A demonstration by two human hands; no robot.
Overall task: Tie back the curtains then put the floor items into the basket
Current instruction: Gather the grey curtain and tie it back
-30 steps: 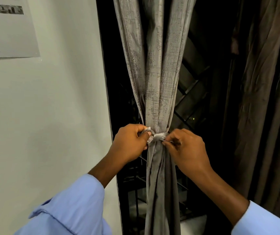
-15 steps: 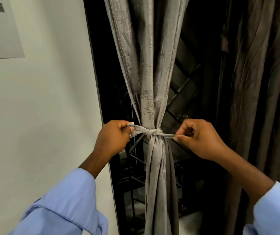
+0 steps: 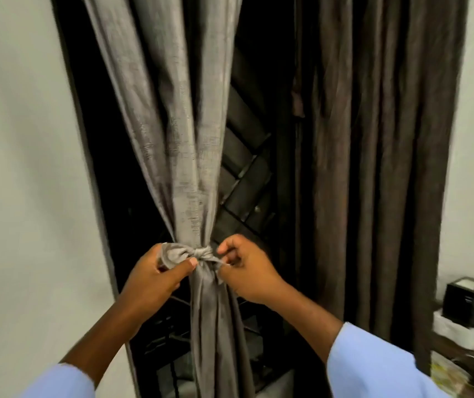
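Note:
A grey curtain [image 3: 172,116] hangs gathered in front of a dark window and is cinched at its waist by a grey tie-back [image 3: 201,252] knotted around it. My left hand [image 3: 152,278] pinches the tie-back's left loop between thumb and fingers. My right hand [image 3: 247,271] grips the tie-back's right end just beside the knot. A second, dark brown curtain [image 3: 379,156] hangs loose to the right. No basket or floor items show.
A white wall [image 3: 23,168] lies to the left. The dark window grille [image 3: 247,173] shows between the curtains. At the lower right, a small black box [image 3: 464,301] sits on a white block above cluttered items and wires.
Both hands came back in toward the knot after pulling the tie-back's ends apart. The view shifted right, bringing the brown curtain's right edge and the black box into sight.

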